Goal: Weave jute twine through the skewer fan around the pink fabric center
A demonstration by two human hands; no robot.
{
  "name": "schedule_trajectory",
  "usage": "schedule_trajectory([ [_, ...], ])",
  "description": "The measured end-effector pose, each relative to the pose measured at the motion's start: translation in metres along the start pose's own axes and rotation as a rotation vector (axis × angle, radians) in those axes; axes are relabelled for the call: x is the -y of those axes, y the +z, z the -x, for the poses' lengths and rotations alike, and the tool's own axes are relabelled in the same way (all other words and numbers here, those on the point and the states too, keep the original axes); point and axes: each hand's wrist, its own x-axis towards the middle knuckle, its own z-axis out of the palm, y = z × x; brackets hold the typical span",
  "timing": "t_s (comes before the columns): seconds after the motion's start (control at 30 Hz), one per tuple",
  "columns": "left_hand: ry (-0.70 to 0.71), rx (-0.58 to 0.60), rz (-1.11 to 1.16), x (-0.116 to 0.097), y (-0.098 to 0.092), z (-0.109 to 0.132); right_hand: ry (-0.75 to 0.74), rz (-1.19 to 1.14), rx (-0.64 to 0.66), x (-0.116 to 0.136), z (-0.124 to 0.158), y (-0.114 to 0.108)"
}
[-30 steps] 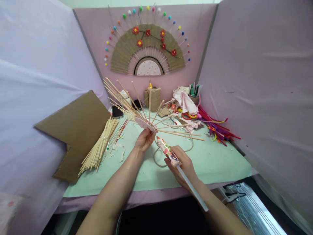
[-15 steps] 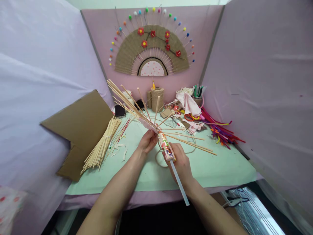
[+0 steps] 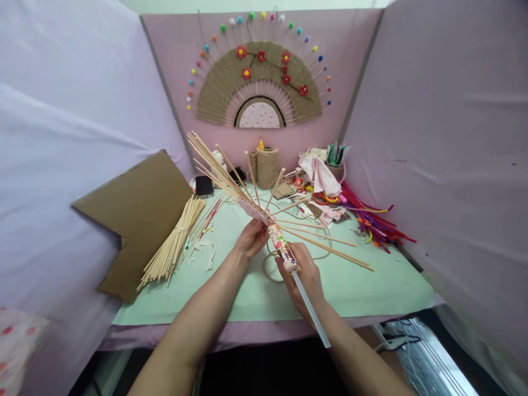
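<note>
Pale green tabletop (image 3: 350, 294) between lilac cloth walls (image 3: 445, 137). Nearest, right of centre: right hand (image 3: 304, 275), fingers wrapped around a patterned glue gun (image 3: 282, 250), with translucent glue stick (image 3: 311, 309) extending from its rear toward the near side. Just beyond, to the left: left hand (image 3: 252, 238), fingers grasping the near edge of a fan frame (image 3: 256, 213), held above the table at centre; thin wooden sticks (image 3: 218, 169) radiating from its pink base (image 3: 249, 208). Gun nozzle at the stick roots, contact not discernible. Left: tied stick bundle (image 3: 172, 241) beside notched cardboard (image 3: 142, 212). Farther, right: pipe cleaners (image 3: 373, 223), then pink fabric (image 3: 320, 175). Far centre: twine spool (image 3: 268, 168). Above, on the far pink panel (image 3: 165, 41): flower-decorated fan (image 3: 223, 85).
</note>
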Motion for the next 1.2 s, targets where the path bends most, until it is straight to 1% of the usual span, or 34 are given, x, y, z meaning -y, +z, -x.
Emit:
schedule_trajectory([
  [0.17,0.002,0.005,0.003,0.0008,-0.0011,0.0003,0.035,0.0,-0.024,0.0012,0.0008,0.001],
  [0.37,-0.004,0.053,0.007,0.0004,-0.0012,0.0007,0.029,-0.002,-0.027,-0.0015,0.0025,0.0025],
  [0.6,-0.012,0.058,-0.012,0.0021,-0.004,-0.0011,0.02,0.001,-0.037,-0.004,0.004,0.0031],
  [0.8,-0.024,0.034,-0.023,0.0021,-0.0042,-0.0008,0.031,-0.003,-0.043,-0.0027,0.004,0.0028],
  [0.93,-0.018,0.055,-0.02,0.0028,-0.0053,-0.0017,0.02,-0.012,-0.051,-0.0025,0.0038,0.0027],
  [1.2,0.014,0.057,0.041,0.0057,-0.0083,-0.0058,0.068,-0.009,-0.077,-0.0082,0.0083,0.0032],
])
